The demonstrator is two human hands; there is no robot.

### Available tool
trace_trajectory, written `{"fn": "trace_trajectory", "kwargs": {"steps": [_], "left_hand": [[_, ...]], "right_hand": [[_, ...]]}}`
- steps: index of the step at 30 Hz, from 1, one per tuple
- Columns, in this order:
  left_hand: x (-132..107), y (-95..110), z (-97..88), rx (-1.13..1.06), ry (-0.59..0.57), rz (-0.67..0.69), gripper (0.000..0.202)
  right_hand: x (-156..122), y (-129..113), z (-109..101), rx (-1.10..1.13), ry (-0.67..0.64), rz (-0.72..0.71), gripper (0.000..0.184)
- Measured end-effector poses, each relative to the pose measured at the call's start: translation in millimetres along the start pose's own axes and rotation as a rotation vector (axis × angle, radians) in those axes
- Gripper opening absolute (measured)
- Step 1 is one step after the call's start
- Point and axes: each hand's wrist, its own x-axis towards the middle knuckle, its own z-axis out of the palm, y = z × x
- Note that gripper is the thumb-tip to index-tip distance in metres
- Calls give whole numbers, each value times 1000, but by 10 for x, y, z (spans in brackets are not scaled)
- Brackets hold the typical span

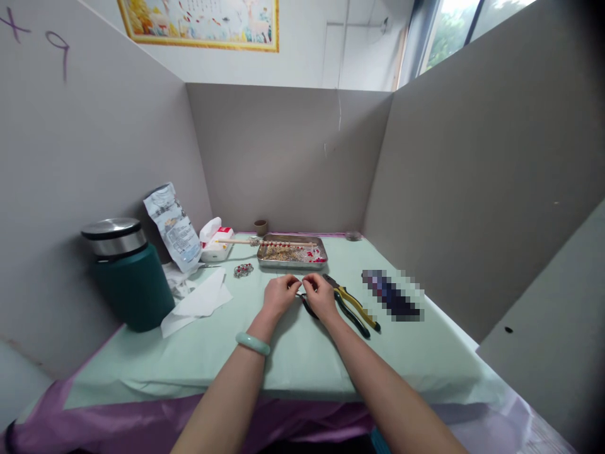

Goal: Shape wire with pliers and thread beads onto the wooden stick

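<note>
My left hand (280, 294), with a pale green bangle (253, 343) on its wrist, is closed in a pinch just above the table. Close beside it, my right hand (320, 296) pinches too, fingertips nearly meeting those of the left. Whatever sits between the fingertips is too small to make out. A dark-handled tool (309, 308) lies partly hidden under my right hand. Just right of that hand are pliers (355, 308) with yellow and dark green handles. Beyond both hands stands a metal tray (292, 265) of small gold, silver and red pieces, a beaded stick (283, 243) resting across it.
A small beaded chain (243, 270) lies left of the tray. White paper (201, 301), a tissue pack (218, 244), a foil pouch (174, 227) and a large green flask (132, 284) occupy the left side. A blurred dark object (392, 295) lies right. Grey partitions (288, 157) enclose the table.
</note>
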Motion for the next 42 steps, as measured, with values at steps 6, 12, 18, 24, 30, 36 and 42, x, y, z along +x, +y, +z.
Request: {"fn": "trace_trajectory", "kwargs": {"steps": [6,12,18,24,30,36,42], "left_hand": [[-27,-6,-53,204,1,139,13],[-40,5,-62,341,13,239,17],[-42,79,-97,382,131,263,20],[54,-135,-258,298,326,-252,34],[32,-199,-210,382,92,-324,20],[-49,-43,-94,516,-58,-291,23],[-60,-17,-79,547,-57,-292,23]], "right_hand": [[-42,23,-45,-349,-52,-125,15],[-72,9,-51,-566,-85,-177,13],[-70,-18,-42,-593,-126,-163,14],[-21,35,-74,-435,12,5,16],[28,103,-77,-254,95,50,18],[20,105,-67,-265,87,69,16],[-3,91,-68,-328,54,16,16]]}}
